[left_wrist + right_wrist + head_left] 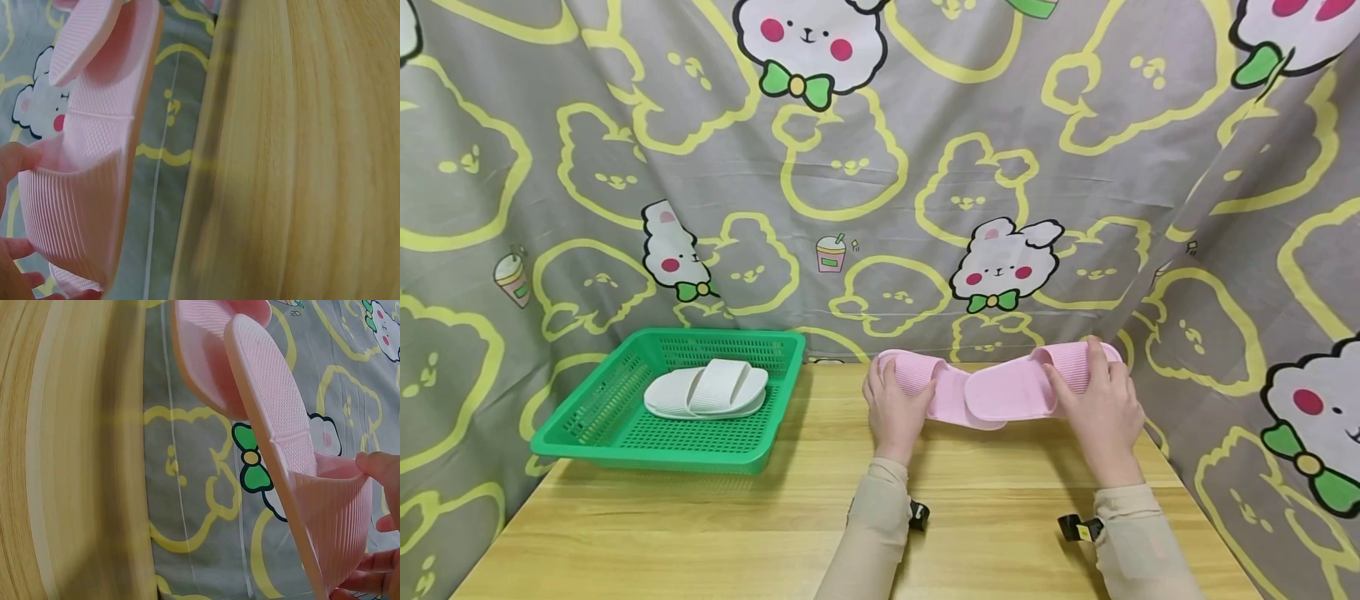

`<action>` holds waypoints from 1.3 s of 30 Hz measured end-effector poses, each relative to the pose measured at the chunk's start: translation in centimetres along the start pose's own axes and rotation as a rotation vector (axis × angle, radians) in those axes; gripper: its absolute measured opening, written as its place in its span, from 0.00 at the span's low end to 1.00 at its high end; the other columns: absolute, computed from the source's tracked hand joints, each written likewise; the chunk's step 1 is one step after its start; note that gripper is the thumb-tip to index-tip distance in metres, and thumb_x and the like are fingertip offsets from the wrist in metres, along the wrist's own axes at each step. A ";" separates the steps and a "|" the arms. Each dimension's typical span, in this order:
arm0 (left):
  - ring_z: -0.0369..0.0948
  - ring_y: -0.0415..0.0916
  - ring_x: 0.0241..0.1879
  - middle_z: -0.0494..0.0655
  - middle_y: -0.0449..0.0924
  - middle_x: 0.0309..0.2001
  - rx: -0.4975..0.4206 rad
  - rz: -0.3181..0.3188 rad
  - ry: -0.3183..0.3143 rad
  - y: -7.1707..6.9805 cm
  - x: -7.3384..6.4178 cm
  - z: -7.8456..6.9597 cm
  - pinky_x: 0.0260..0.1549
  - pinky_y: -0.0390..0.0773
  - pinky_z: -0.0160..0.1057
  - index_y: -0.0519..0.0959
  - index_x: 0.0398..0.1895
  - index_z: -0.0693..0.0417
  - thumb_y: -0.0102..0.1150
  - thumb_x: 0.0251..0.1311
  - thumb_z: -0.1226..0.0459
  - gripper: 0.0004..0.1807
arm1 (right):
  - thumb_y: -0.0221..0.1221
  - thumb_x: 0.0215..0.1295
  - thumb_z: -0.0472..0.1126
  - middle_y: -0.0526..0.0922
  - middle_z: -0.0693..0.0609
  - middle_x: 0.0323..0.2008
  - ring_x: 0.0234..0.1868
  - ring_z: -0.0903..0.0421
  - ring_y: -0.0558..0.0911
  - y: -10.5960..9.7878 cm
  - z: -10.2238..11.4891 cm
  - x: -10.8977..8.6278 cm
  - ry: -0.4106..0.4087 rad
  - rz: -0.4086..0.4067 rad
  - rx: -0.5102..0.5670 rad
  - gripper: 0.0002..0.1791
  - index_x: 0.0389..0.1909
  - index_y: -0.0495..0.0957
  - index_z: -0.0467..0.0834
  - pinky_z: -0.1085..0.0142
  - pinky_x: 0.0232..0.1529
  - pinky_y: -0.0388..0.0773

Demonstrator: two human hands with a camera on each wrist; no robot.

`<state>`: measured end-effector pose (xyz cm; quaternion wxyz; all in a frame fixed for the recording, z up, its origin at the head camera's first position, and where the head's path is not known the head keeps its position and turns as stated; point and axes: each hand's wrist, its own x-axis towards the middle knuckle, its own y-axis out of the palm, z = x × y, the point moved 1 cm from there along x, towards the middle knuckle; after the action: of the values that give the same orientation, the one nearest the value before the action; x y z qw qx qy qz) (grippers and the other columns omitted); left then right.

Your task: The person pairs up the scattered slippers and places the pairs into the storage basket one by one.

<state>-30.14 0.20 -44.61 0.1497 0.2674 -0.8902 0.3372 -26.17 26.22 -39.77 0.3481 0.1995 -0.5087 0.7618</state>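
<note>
Two pink slide slippers are held up over the right part of the table, their heel ends overlapping. My left hand [898, 408] grips the left pink slipper [75, 219] at its ribbed strap, thumb on the strap's edge and fingers round the toe end. The right pink slipper [331, 519] is gripped the same way by my right hand [1103, 412]. In the head view its heel lies in front of the left slipper's heel. To the left, a pair of white slippers [718, 379] lies in a green plastic basket [647, 456], one partly hidden under the other.
The wooden table [760, 533] ends at the back against a grey patterned curtain [895, 200], which also closes in both sides. Black wrist-camera mounts [1078, 527] stick out inward from both forearms. The basket stands at the table's back left.
</note>
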 end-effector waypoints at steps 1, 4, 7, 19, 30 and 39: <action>0.49 0.58 0.62 0.49 0.59 0.64 0.003 0.003 -0.001 0.0 0.0 0.0 0.42 0.77 0.51 0.68 0.57 0.50 0.66 0.34 0.41 0.44 | 0.60 0.46 0.65 0.72 0.34 0.45 0.38 0.36 0.72 0.0 0.0 0.0 0.001 0.003 -0.002 0.45 0.66 0.57 0.56 0.42 0.23 0.70; 0.50 0.57 0.62 0.49 0.58 0.65 0.008 0.013 -0.002 -0.1 0.0 0.0 0.44 0.76 0.51 0.68 0.58 0.50 0.66 0.35 0.40 0.44 | 0.60 0.46 0.65 0.72 0.35 0.45 0.39 0.36 0.72 0.1 0.0 0.0 0.001 0.004 -0.001 0.45 0.66 0.57 0.56 0.41 0.23 0.70; 0.52 0.58 0.62 0.52 0.59 0.65 0.014 0.009 0.009 -0.1 0.0 0.0 0.49 0.73 0.52 0.67 0.58 0.50 0.65 0.35 0.39 0.45 | 0.60 0.47 0.65 0.72 0.35 0.45 0.39 0.37 0.72 0.1 0.0 0.0 -0.004 0.000 0.003 0.45 0.66 0.56 0.56 0.42 0.22 0.69; 0.54 0.55 0.64 0.57 0.57 0.65 -0.024 0.007 0.017 0.1 0.1 0.2 0.56 0.67 0.53 0.67 0.55 0.52 0.66 0.34 0.39 0.44 | 0.57 0.49 0.65 0.71 0.37 0.47 0.41 0.37 0.72 0.2 0.2 -0.4 0.010 0.020 0.007 0.40 0.63 0.62 0.53 0.41 0.24 0.68; 0.52 0.57 0.64 0.55 0.57 0.65 -0.065 0.042 0.011 0.5 -0.6 -0.8 0.58 0.65 0.50 0.68 0.50 0.55 0.66 0.33 0.38 0.43 | 0.56 0.50 0.66 0.70 0.36 0.46 0.40 0.37 0.71 0.3 0.1 -0.4 0.017 0.032 -0.010 0.41 0.64 0.60 0.55 0.42 0.21 0.68; 0.52 0.60 0.62 0.53 0.58 0.65 -0.048 0.099 -0.025 1.1 -1.4 -1.5 0.51 0.72 0.52 0.67 0.51 0.53 0.64 0.32 0.36 0.44 | 0.55 0.49 0.68 0.71 0.36 0.47 0.40 0.35 0.72 0.8 0.2 -0.4 0.003 0.049 -0.031 0.42 0.64 0.59 0.55 0.42 0.21 0.68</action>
<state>-29.46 2.47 -44.69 0.1283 0.2234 -0.9119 0.3194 -26.44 25.67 -40.44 0.3331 0.1806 -0.5246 0.7624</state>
